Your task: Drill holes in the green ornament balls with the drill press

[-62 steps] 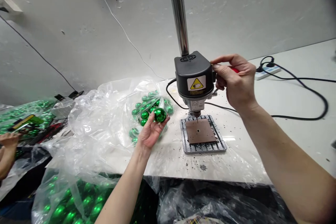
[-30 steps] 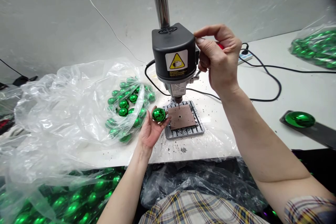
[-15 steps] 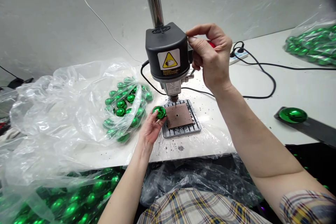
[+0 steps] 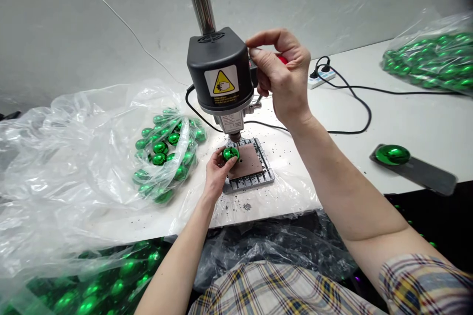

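A shiny green bauble (image 4: 231,154) is sitting in the person's left hand (image 4: 216,170), just beneath the chuck (image 4: 234,137) of a bench drill press (image 4: 218,71); I cannot tell whether any bit is touching it. The left hand's grip is closing around the bauble, with thumb and fingertips cupping it above a brown plate (image 4: 247,161); the right hand (image 4: 283,76) is clenching a red handle (image 4: 282,59), mostly hidden, beside the drill head. A light, steady cupping looks right for so slick a shell, keeping the bauble centred and easing the handle gently. A clear plastic bag (image 4: 74,167) is lying left of the press, holding more baubles (image 4: 160,146); another bauble (image 4: 392,154) is resting on a dark flat bar (image 4: 421,172) on the bench (image 4: 414,118).
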`<state>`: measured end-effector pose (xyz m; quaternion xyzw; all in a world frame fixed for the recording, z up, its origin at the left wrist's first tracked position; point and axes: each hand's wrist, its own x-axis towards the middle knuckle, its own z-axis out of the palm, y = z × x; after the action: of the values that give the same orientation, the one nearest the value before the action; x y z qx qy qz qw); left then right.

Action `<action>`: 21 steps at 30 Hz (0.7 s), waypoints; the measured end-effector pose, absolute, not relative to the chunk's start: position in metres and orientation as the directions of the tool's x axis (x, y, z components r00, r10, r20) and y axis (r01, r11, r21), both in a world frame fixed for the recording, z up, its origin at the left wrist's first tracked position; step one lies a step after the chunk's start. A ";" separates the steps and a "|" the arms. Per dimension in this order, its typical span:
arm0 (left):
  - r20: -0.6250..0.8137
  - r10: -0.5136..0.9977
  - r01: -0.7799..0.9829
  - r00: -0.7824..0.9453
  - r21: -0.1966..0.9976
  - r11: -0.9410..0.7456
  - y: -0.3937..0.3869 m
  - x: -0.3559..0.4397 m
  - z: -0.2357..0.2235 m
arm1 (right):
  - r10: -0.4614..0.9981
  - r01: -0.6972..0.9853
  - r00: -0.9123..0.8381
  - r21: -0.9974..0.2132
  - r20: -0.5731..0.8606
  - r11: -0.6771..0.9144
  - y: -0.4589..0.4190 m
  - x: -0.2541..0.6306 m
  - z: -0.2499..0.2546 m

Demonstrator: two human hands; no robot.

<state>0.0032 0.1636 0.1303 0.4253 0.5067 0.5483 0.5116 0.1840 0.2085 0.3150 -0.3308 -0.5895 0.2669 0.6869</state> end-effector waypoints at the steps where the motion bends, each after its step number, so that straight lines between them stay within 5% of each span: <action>1: -0.044 0.993 -0.122 -0.108 0.992 0.031 0.164 0.004 0.130 | 0.762 0.028 0.157 -0.774 0.628 0.632 0.208 0.184 0.315; 21: 0.272 0.961 0.326 -0.050 0.914 -0.241 0.163 0.018 0.110 | 0.733 -0.079 0.197 -0.735 0.651 0.673 0.206 0.181 0.317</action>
<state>0.0179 0.1632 0.1102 0.6109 0.5269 0.4974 0.3191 0.1813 0.2062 0.3166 -0.2886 -0.5671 0.2828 0.7177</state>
